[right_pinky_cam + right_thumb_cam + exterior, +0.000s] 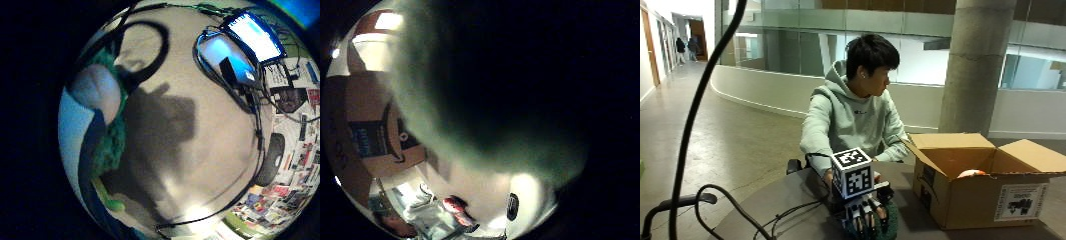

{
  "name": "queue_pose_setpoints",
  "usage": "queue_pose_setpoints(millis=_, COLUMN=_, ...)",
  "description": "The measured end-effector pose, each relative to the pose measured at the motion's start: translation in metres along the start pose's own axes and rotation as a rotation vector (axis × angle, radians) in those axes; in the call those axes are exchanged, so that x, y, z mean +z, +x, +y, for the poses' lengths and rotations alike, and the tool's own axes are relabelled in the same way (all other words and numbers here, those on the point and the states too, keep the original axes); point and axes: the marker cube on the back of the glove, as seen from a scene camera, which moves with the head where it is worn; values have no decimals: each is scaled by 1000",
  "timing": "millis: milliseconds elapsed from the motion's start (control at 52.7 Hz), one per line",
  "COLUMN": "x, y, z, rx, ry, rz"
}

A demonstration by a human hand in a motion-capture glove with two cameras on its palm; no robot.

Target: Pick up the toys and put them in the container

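Right now right hand [866, 212] fingers curl round fuzzy green toy [887, 226] on bench [773, 210], near open cardboard box [973, 185].

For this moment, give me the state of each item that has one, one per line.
Cardboard box: upright on the table, flaps open.
Orange toy: already inside the box.
Green plush toy: on the table beside the box, under the gloved right hand, whose fingers curl over it.
Laptop: lid open, screen lit.

Person [852, 115] in pale grey-green hooded sweatshirt, small chest mark. Right hand [866, 212]: black glove, pale straps across fingers.
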Motion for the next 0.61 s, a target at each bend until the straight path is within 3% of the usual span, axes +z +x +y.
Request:
queue_pose_setpoints(millis=247, x=-3, y=-1, z=27, rx=-49, ry=76, rz=47)
queue_pose_setpoints(millis=607, x=-42, y=-21, z=97, rx=-92, ry=-112, rz=-4)
